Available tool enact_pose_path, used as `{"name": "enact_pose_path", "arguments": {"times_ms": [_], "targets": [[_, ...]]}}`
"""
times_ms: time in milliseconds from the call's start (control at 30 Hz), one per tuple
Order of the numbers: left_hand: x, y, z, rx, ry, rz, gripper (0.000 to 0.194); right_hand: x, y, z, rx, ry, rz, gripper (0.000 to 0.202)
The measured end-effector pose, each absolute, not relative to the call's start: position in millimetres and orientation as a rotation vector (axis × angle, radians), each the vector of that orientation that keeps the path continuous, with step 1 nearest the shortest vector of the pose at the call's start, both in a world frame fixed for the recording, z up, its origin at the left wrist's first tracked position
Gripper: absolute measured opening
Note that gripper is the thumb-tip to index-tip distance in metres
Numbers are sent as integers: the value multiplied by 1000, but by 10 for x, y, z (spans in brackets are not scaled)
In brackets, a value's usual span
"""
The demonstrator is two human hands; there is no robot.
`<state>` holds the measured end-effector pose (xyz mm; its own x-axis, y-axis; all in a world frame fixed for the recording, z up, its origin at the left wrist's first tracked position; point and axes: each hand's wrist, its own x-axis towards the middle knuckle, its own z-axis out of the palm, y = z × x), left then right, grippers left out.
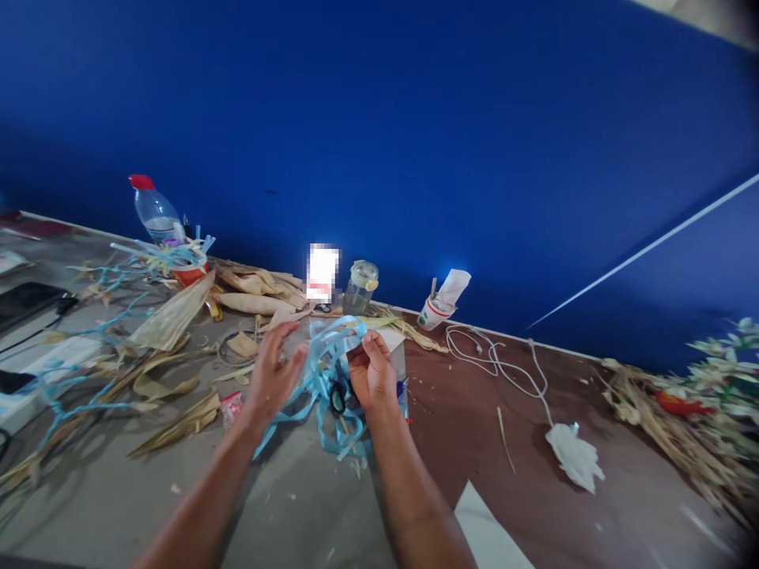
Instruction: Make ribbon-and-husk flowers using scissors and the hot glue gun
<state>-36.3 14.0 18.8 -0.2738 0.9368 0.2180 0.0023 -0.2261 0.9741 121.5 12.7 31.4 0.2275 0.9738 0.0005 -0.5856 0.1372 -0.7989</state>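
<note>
A tangle of light blue ribbon (pixel 320 363) lies in loops on the table between my hands. My right hand (pixel 372 371) pinches part of the ribbon between thumb and fingertips at its upper right side. Just left of the tangle, my left hand (pixel 276 375) is raised with thumb and fingers apart, and I see nothing in it. Black-handled scissors (pixel 337 397) show among the loops near my right hand, their blades partly hidden by ribbon. A pale box (pixel 394 348) stands behind my right hand, and a small red-and-white packet (pixel 232 408) lies beside my left wrist.
Dried corn husks (pixel 178 419) and blue-wrapped stems (pixel 88 407) spread over the left. A red-capped bottle (pixel 155 213), a glass jar (pixel 360 286) and a paper cup (pixel 434 312) stand along the blue wall. A white cable (pixel 504 363) and crumpled tissue (pixel 574 457) lie right.
</note>
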Motion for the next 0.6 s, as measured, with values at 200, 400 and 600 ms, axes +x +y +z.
{"name": "enact_pose_path", "arguments": {"times_ms": [200, 400, 600], "targets": [[-186, 170, 35, 1449, 1173, 1285, 16, 1153, 12, 446, -813, -711, 1321, 21], [-481, 308, 182, 674, 1123, 1606, 16, 1240, 63, 404, -951, -629, 1177, 22], [-636, 470, 350, 402, 921, 1665, 9, 1278, 39, 368, -1157, -1049, 1120, 33]]}}
